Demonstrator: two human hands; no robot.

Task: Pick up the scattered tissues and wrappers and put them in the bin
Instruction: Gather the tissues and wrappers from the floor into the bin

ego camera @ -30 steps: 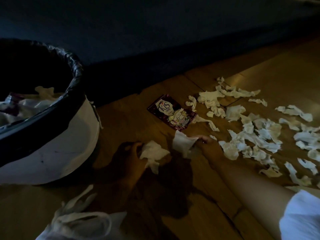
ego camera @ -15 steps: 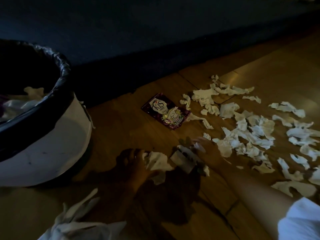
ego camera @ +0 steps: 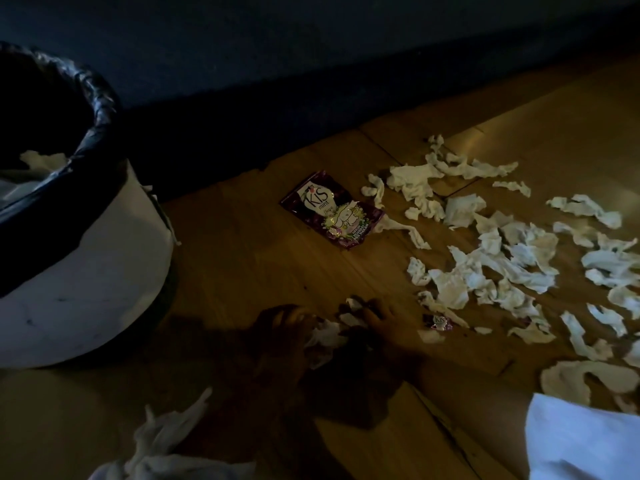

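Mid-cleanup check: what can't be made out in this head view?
- Left hand and right hand, head view: deep shadow hides whether they grip the tissue wad between them.
- Bin: cut off by the left edge; dark liner hides most contents.
- Small wrapper: print mostly too small to read.
- Tissues at right: cut off by the edge.

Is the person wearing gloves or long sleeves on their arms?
No gloves: the left hand and the right hand are both bare. The right forearm is bare up to a loose white short sleeve. On the left side it is too dark to see any sleeve.
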